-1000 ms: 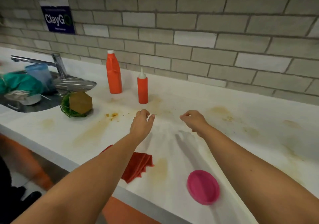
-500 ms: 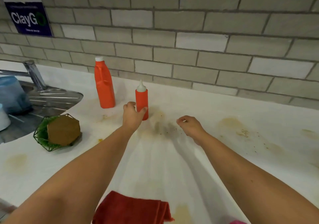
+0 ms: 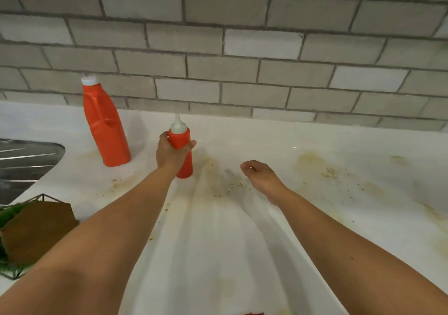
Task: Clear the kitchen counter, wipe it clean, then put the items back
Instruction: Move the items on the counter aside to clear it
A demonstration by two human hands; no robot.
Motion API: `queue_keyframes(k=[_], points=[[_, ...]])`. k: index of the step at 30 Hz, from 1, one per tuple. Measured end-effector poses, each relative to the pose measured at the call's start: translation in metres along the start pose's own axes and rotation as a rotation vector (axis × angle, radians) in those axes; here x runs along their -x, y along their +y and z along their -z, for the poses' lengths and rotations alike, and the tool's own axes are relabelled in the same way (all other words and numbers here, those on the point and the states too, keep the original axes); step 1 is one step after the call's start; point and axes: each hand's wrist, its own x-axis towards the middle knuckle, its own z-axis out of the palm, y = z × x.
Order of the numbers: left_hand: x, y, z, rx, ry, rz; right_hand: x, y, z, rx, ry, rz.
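Clearing seems in hand: the left hand (image 3: 172, 154) grips the red squeeze bottle (image 3: 185, 167), upright on the stained tabletop (image 3: 242, 242). The right hand (image 3: 263, 179) hovers beside, loosely curled, holding nothing. Next move, I think, is a straight lift away. The tall orange bottle (image 3: 106, 130) stands near on its left; nothing blocks, only crumbs (image 3: 233, 186) lie around

Squeeze bottle (image 3: 183, 154) right of jug (image 3: 104, 125)

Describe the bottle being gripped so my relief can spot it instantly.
On the white counter below the grey brick wall, two orange bottles stand right of the sink. The left hand grips the squeeze bottle. Unlike the taller flat-capped jug, it is short with a pointed white nozzle.
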Motion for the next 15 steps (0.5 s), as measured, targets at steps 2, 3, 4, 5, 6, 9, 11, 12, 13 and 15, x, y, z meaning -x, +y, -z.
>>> queue_keyframes(k=[2, 3, 4, 5, 6, 9, 11, 12, 13, 15], points=[[0.001, -0.001, -0.003, -0.009, -0.001, -0.010, 0.001, 0.003, 0.002, -0.015, 0.015, -0.007], [0.003, -0.001, -0.004, -0.013, 0.001, -0.019, 0.003, 0.003, 0.004, -0.023, 0.021, -0.007], [0.004, -0.001, -0.004, -0.019, 0.003, -0.032, 0.004, 0.003, 0.006, -0.030, 0.025, -0.009], [0.006, 0.000, -0.005, -0.025, 0.004, -0.046, 0.005, 0.004, 0.007, -0.036, 0.031, -0.010], [0.009, 0.001, -0.007, -0.030, 0.001, -0.057, 0.006, 0.006, 0.009, -0.041, 0.038, -0.011], [0.020, 0.008, -0.014, -0.006, -0.039, -0.093, 0.011, 0.009, 0.014, -0.043, 0.054, -0.013], [0.028, 0.017, -0.022, 0.014, -0.080, -0.129, 0.015, 0.012, 0.018, -0.049, 0.071, -0.016], [0.033, 0.023, -0.026, 0.026, -0.105, -0.148, 0.017, 0.015, 0.020, -0.054, 0.080, -0.017], [0.038, 0.028, -0.031, 0.041, -0.128, -0.166, 0.020, 0.016, 0.022, -0.058, 0.087, -0.016], [0.050, 0.041, -0.043, 0.071, -0.178, -0.197, 0.026, 0.020, 0.030, -0.060, 0.111, -0.011]])
